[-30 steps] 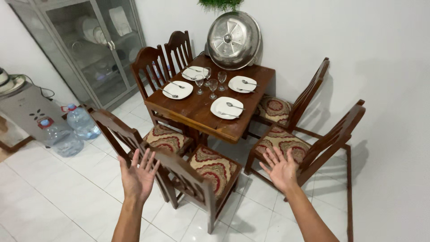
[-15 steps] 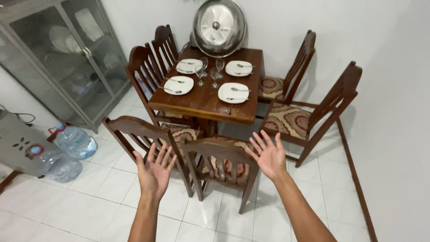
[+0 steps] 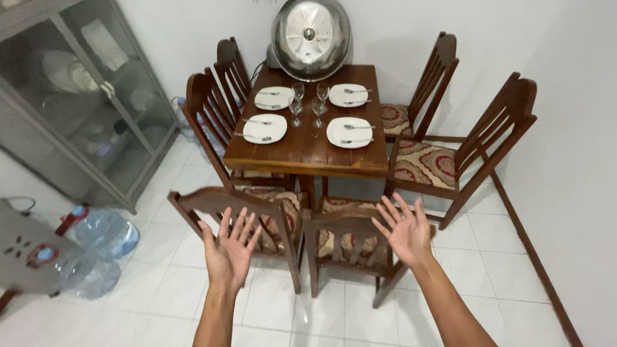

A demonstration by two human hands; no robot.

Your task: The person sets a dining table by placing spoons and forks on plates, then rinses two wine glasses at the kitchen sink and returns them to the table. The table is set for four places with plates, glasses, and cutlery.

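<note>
Hovering above two wooden chairs, both hands are spread wide and hold nothing, palms up, fingers aimed toward the desk (image 3: 307,153). Left hand (image 3: 229,249) hangs over the left chair (image 3: 239,209); right hand (image 3: 406,232) over the right chair (image 3: 347,226). Both chairs stand tucked at the desk's near edge, backs toward the person, seats facing the desk. The desk's long axis runs away from the person toward the wall, carrying four white plates (image 3: 349,132).

Both bare forearms reach forward from the bottom edge, palms turned up. The left hand (image 3: 230,249) and the right hand (image 3: 406,230) are spread wide, fingers splayed and empty, held well apart at similar height.
</note>
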